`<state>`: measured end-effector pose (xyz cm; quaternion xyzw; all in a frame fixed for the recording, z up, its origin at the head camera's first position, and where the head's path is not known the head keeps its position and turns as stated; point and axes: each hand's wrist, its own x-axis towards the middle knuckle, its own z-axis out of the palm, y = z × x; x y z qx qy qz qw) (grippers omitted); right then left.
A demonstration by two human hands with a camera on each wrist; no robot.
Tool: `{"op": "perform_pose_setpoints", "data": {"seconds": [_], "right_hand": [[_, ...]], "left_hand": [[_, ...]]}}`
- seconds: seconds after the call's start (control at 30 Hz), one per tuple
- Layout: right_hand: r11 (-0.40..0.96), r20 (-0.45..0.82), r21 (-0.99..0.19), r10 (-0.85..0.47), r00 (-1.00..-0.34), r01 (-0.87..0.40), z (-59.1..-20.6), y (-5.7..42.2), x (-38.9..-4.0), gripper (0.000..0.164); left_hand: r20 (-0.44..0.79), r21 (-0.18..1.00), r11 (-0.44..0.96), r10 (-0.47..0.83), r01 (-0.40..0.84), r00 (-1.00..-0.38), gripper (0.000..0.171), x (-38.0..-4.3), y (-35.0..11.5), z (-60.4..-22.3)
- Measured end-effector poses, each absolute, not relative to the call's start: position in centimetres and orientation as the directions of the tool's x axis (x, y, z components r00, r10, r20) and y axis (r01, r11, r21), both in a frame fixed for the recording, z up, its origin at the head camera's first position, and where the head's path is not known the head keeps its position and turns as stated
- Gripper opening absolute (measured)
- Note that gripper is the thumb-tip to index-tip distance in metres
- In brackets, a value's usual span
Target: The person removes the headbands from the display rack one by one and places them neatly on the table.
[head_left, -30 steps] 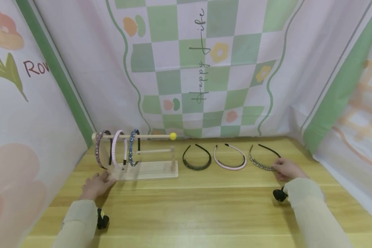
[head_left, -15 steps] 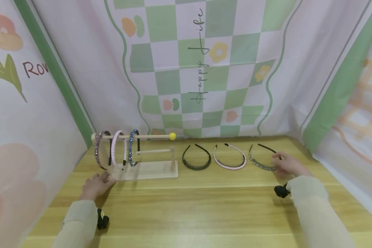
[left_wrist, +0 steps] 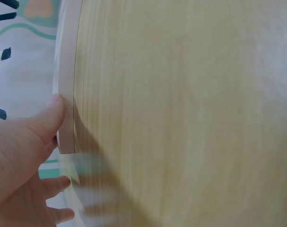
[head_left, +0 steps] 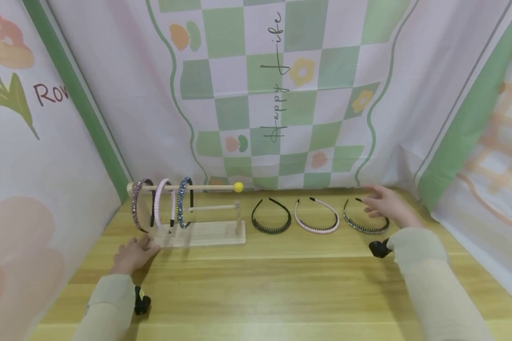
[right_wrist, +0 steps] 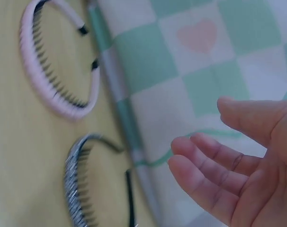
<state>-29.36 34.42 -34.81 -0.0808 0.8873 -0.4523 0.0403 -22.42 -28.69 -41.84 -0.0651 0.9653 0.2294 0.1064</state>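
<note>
Silvery headband opens toward curtain; right hand spread; left hand spread against stand.

The rightmost headband is silvery and black, the stand beige, the cloth checked green and white.

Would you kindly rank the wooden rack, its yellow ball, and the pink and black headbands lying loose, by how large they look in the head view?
1. Wooden rack
2. Loose pink headband and loose black headband: too alike to rank
3. Yellow ball
</note>
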Motion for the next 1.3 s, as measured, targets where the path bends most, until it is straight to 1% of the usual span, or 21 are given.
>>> {"op": "perform_pose_setpoints", "data": {"seconds": [0.13,0.4,0.57,0.73,0.97,1.13,1.3], "right_hand": [[0.58,0.038,-0.801,-0.199,-0.979,-0.149,-32.8,32.6,-29.8,0.058],[0.601,0.056,-0.779,-0.213,-0.975,-0.176,-28.9,29.0,-30.1,0.056],[0.617,0.106,-0.752,-0.235,-0.966,-0.233,-26.9,26.9,-30.2,0.057],[0.641,0.166,-0.712,-0.244,-0.956,-0.287,-25.1,24.7,-30.3,0.056],[0.646,0.208,-0.682,-0.28,-0.937,-0.344,-22.6,21.3,-30.1,0.055],[0.658,0.216,-0.665,-0.284,-0.934,-0.354,-21.1,19.1,-29.8,0.054],[0.632,0.219,-0.675,-0.321,-0.921,-0.381,-20.1,16.6,-29.7,0.056]], "left_hand": [[-0.236,0.426,0.887,-0.079,-0.176,-0.969,0.078,-22.4,-28.7,-41.8],[-0.236,0.428,0.887,-0.074,-0.172,-0.969,0.079,-22.5,-28.8,-41.8],[-0.235,0.421,0.892,-0.07,-0.166,-0.97,0.078,-22.6,-28.8,-42.0],[-0.234,0.418,0.893,-0.068,-0.164,-0.97,0.078,-22.6,-28.7,-42.0],[-0.235,0.407,0.898,-0.074,-0.167,-0.969,0.078,-22.5,-28.5,-41.9],[-0.236,0.414,0.893,-0.079,-0.174,-0.968,0.078,-22.5,-28.5,-41.9],[-0.242,0.421,0.888,-0.087,-0.186,-0.966,0.078,-22.6,-28.7,-42.0]]}}
